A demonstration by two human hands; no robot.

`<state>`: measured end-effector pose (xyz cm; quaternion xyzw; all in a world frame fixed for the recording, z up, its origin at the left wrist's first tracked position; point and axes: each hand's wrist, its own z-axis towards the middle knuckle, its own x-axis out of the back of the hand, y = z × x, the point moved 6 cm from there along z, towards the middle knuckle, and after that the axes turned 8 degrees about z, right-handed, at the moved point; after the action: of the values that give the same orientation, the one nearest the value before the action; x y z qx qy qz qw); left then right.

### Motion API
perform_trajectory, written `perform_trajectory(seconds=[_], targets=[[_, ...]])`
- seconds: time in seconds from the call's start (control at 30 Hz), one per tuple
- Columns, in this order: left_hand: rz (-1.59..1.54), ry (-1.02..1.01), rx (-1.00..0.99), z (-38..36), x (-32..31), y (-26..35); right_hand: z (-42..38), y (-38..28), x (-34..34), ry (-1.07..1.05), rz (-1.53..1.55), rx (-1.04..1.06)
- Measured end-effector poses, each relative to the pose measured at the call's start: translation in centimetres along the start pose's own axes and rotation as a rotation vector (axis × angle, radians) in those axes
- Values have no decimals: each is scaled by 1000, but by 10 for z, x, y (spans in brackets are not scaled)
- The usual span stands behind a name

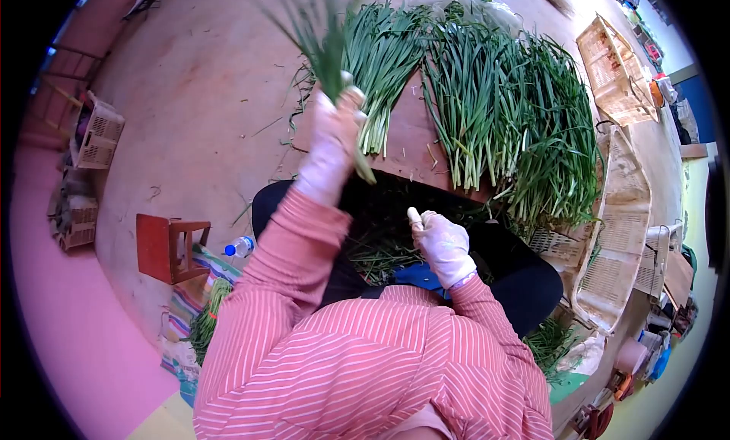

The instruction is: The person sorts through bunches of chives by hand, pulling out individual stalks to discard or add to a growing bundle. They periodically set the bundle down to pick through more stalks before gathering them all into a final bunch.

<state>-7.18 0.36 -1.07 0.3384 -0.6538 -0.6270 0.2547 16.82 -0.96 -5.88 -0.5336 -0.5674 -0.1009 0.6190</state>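
Observation:
My left hand, in a whitish glove with bare fingertips, is raised over the near left edge of the board. Its fingers are wrapped round a bunch of garlic chives, leaves upward and blurred at the top. Nearer my lap, my right hand is gloved too and closed, one fingertip jutting out; what it holds, if anything, I cannot make out. Several piles of garlic chives lie on the brown board, pale stem ends toward me. Loose green trimmings lie in the dark space between my legs.
A plastic crate stands close on the right, another crate behind it. To the left are a red-brown wooden stool, a blue-capped bottle and a tied green bundle on a striped sack. More crates stand by the left wall.

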Motion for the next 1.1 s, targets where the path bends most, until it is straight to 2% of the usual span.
perform_trajectory(seconds=[0.1,0.13,0.17,0.2,0.23,0.3,0.37,0.43,0.5,0.53,0.57,0.63,0.7,0.77,0.83,0.9,0.97,1.1], targets=[[203,100,133,75,38,-21,0,12,3,10,30,-51],[250,-2,205,93,42,-36,0,14,4,33,21,-65],[254,-7,208,113,51,-57,1,16,5,53,10,-79],[523,-11,149,133,60,-79,2,16,5,57,8,-84],[791,-16,85,135,56,-76,4,15,6,57,10,-91],[849,-73,130,134,51,-85,6,16,7,31,22,-116],[1118,39,-216,130,37,-75,8,18,7,24,40,-121],[1054,-45,-167,129,26,-87,9,23,6,19,51,-134],[850,-50,-166,127,16,-93,10,23,2,14,51,-103],[770,-126,-107,116,6,-79,10,20,3,14,57,-103],[712,-169,-138,116,1,-78,10,21,2,16,52,-118],[669,-210,-73,105,-3,-67,11,20,3,40,109,-88],[723,-159,-158,114,3,-75,10,19,10,50,143,-105],[861,-72,-212,113,8,-70,9,19,25,173,214,-117],[842,-60,-200,111,9,-72,10,13,45,419,80,34],[985,-14,-162,109,11,-70,22,17,54,368,-100,-67],[1051,2,-131,107,13,-71,32,13,62,522,-318,108],[968,-38,-179,102,11,-75,63,37,46,343,-389,2]])
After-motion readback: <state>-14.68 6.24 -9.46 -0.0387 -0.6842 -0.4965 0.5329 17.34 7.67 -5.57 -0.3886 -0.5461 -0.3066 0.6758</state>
